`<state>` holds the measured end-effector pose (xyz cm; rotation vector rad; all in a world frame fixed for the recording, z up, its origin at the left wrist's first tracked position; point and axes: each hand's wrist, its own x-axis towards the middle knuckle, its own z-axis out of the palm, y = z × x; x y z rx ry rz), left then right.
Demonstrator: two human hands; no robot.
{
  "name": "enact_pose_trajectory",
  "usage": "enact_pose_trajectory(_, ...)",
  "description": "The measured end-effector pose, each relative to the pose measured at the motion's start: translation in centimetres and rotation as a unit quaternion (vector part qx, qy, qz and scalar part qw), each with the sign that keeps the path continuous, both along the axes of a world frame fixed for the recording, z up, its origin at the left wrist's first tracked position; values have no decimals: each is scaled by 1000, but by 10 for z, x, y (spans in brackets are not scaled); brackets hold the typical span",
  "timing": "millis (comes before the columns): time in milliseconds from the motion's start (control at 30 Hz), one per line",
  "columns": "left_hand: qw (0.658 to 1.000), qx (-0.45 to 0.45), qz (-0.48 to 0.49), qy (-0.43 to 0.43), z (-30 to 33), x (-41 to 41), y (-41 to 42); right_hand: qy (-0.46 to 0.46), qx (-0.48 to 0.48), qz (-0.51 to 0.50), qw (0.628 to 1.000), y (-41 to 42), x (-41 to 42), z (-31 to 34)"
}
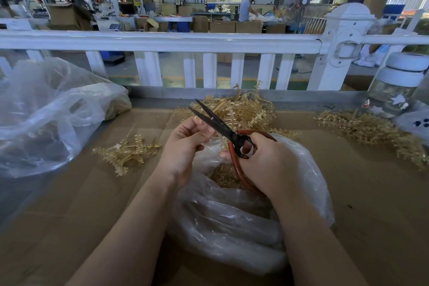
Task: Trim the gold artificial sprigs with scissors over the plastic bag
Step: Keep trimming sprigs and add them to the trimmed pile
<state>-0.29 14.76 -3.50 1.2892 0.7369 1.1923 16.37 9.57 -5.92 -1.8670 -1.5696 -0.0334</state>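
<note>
My right hand (267, 165) grips the red handles of black-bladed scissors (217, 123), whose blades are parted and point up and to the left. My left hand (188, 139) has its fingers curled beside the blades, pinching something small that I cannot make out. Both hands hover over a clear plastic bag (232, 223) holding gold trimmings (225, 174). A pile of gold sprigs (246, 111) lies just behind the hands.
More gold sprigs lie at the left (127, 153) and at the right (371, 130) on the cardboard-covered table (69, 204). A large clear bag (46, 114) sits at the far left. A glass jar (394, 86) stands at the right, before a white railing (162, 40).
</note>
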Motion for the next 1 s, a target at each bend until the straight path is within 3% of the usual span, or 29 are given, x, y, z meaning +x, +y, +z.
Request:
enact_pose_trajectory(833,998,48,48,-11,-8,-3,9,38,-25,16,999,3,2,-1)
enact_pose_trajectory(1000,997,3,76,-8,-9,-1,11,141,-17,36,989,4,1,-2)
